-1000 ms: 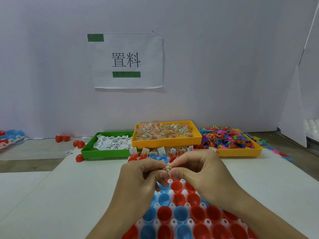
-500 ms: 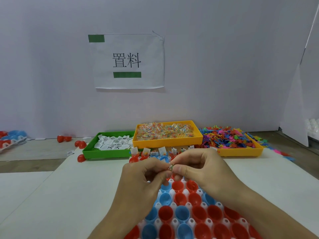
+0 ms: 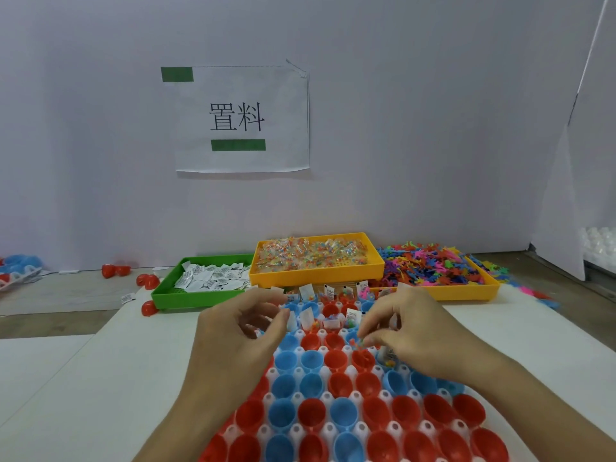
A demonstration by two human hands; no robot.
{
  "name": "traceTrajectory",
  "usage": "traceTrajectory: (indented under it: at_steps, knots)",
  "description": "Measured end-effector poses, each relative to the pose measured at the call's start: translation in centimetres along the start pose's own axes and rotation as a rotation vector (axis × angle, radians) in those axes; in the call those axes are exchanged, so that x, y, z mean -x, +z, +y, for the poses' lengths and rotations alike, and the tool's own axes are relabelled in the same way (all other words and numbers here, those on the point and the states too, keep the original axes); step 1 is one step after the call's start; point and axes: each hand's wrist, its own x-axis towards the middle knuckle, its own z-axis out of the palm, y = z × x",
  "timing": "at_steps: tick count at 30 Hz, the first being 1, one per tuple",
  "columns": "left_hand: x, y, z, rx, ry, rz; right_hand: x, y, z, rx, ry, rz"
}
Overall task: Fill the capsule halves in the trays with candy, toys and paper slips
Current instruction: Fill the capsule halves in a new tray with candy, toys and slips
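Observation:
A white tray [image 3: 358, 428] of red and blue capsule halves lies in front of me. Its far rows hold paper slips [image 3: 306, 320], candy and toys; the near cups show nothing inside. My right hand [image 3: 413, 331] pinches a small candy packet [image 3: 358, 343] with coloured specks just above a red capsule half [image 3: 363, 360]. Another clear packet [image 3: 386, 355] shows under its palm. My left hand [image 3: 240, 331] hovers over the tray's left side, fingers loosely curled, thumb and forefinger apart, nothing between them.
Behind the tray stand a green bin of paper slips [image 3: 173, 296], an orange bin of candy packets [image 3: 316, 276] and an orange bin of colourful toys [image 3: 466, 291]. Loose red capsule halves [image 3: 148, 308] lie at the left. A white wall with a paper sign [image 3: 240, 118] closes the back.
My hands, which pinched one small packet together, have drawn apart. The right hand has dropped toward the capsules with the packet; the left hand has let go and moved left.

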Motion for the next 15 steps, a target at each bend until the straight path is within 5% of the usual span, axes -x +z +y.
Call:
traceTrajectory:
  at_steps: [15]
  knots:
    - [-1.6, -1.3, -2.4, -0.064, -0.114, 0.196, 0.0, 1.4, 1.2, 0.266, -0.122, -0.049]
